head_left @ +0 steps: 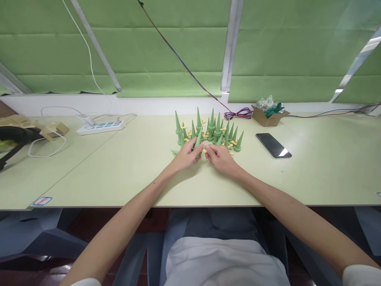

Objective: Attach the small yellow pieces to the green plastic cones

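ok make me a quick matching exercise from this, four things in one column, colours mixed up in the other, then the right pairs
Things:
1. small piece between the left hand and the right hand
2. upright cones
3. phone
4. open box

Colours:
A. black
B. brown
C. yellow
D. green

Pairs: 1-C; 2-D; 3-A; 4-B

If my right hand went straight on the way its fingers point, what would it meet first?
Likely the small yellow piece just ahead, then your left hand, holding a green cone; depth is unclear.
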A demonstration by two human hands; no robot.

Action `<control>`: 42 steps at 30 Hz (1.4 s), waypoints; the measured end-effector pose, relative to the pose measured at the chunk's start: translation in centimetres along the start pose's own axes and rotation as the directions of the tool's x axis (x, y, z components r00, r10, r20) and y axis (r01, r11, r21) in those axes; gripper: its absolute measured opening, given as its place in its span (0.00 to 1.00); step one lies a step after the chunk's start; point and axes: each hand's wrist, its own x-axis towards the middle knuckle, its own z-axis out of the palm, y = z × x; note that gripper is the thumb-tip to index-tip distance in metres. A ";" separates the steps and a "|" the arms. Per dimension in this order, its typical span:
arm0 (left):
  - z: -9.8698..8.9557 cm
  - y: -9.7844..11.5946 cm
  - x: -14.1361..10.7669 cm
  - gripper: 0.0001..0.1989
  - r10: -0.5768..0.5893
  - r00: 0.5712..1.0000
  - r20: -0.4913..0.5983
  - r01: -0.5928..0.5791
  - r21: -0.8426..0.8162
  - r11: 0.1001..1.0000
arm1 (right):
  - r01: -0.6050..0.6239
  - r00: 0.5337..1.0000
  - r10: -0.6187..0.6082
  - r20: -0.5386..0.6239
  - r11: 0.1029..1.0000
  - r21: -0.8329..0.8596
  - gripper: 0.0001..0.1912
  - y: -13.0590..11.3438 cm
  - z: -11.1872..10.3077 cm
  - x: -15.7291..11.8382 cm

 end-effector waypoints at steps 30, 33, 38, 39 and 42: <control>0.0 -0.2 0.0 0.18 -0.001 1.000 -0.013 0.001 -0.024 1.000 | -0.032 0.999 0.030 0.019 0.996 0.084 0.27 -0.1 0.2 -0.2; 0.0 0.0 0.1 0.18 -0.015 0.999 -0.038 0.012 -0.065 0.998 | -0.056 0.998 0.059 -0.015 0.987 0.152 0.24 -0.1 0.2 -0.2; -0.2 -0.1 0.2 0.18 -0.034 0.995 -0.095 0.024 -0.113 0.993 | -0.061 0.998 0.066 -0.019 0.976 0.211 0.16 -0.2 0.0 -0.3; -0.2 0.0 0.2 0.18 -0.041 0.994 -0.098 0.029 -0.119 0.993 | -0.054 0.998 0.058 -0.012 0.977 0.206 0.15 -0.2 0.0 -0.3; 0.0 0.2 0.0 0.19 -0.046 0.995 -0.091 0.035 -0.123 0.992 | -0.031 1.000 0.032 0.001 0.981 0.191 0.13 -0.1 0.0 -0.3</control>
